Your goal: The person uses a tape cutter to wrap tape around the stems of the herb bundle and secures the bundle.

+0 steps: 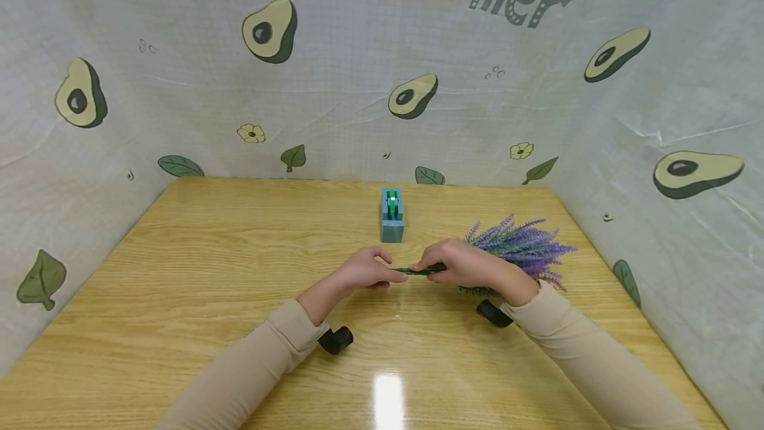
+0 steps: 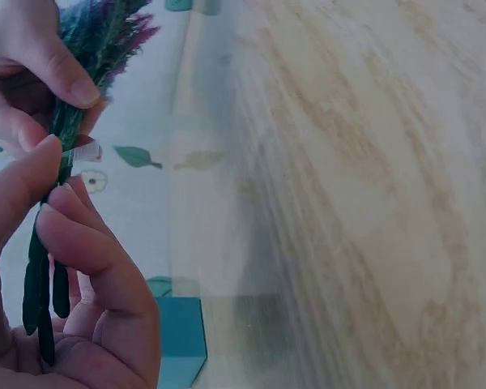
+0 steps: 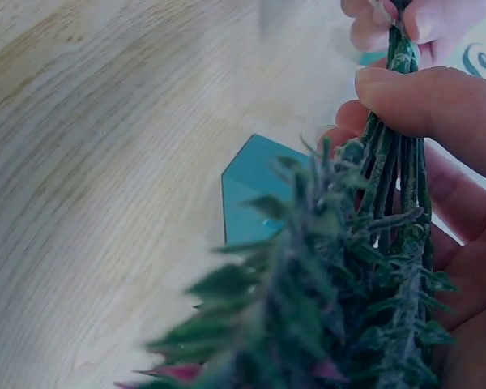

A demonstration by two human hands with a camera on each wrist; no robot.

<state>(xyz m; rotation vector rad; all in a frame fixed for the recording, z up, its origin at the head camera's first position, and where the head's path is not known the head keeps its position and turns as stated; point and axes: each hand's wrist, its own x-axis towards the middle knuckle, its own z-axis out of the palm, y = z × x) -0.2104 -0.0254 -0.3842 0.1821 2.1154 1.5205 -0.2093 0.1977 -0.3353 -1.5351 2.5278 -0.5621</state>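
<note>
A bunch of artificial lavender, purple at the tips with green stems, lies sideways above the table. My right hand grips its gathered stems, thumb across the top. From the other side my left hand pinches the stems near their lower ends between thumb and fingers. A short strip of clear tape sticks out from the stems at the left fingertips. Several dark green stem ends hang over the left palm. Beyond the hands stands a blue tape dispenser with a green roll core.
The wooden table carries the dispenser near its middle back. Printed cloth with avocados and leaves encloses the back and both sides. Black wrist devices sit below each wrist, and light glares at the table's front.
</note>
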